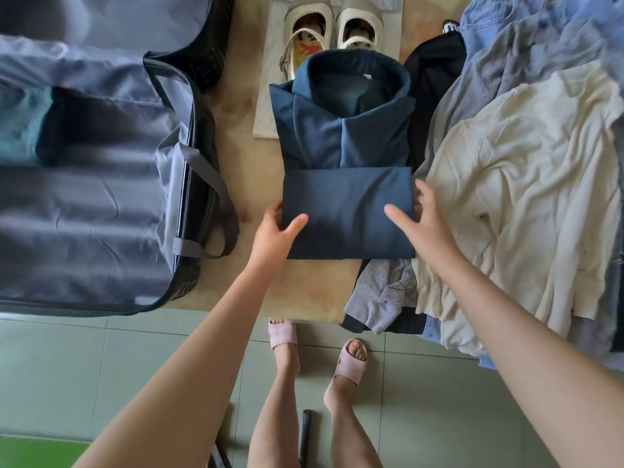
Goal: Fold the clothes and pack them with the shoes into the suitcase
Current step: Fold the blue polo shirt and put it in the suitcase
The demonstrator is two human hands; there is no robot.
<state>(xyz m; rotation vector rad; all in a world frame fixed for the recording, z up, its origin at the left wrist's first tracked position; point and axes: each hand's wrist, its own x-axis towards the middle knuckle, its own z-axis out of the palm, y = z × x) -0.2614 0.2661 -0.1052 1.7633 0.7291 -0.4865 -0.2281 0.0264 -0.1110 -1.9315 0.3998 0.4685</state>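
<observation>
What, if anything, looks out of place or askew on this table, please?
The folded navy shirt overlaps the heels of the cream shoes, and a grey sleeve from the clothes pile hangs off the table.

Head view, steeply down over table [246, 170]; close

place: home room | cues: tiled floor [101, 366], house slippers [351, 363], clothes pile [526, 184], open suitcase [101, 197]

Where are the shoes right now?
Head view, top centre: the cream shoes sit just beyond the collar of the folded navy shirt, right of the open suitcase.
</observation>
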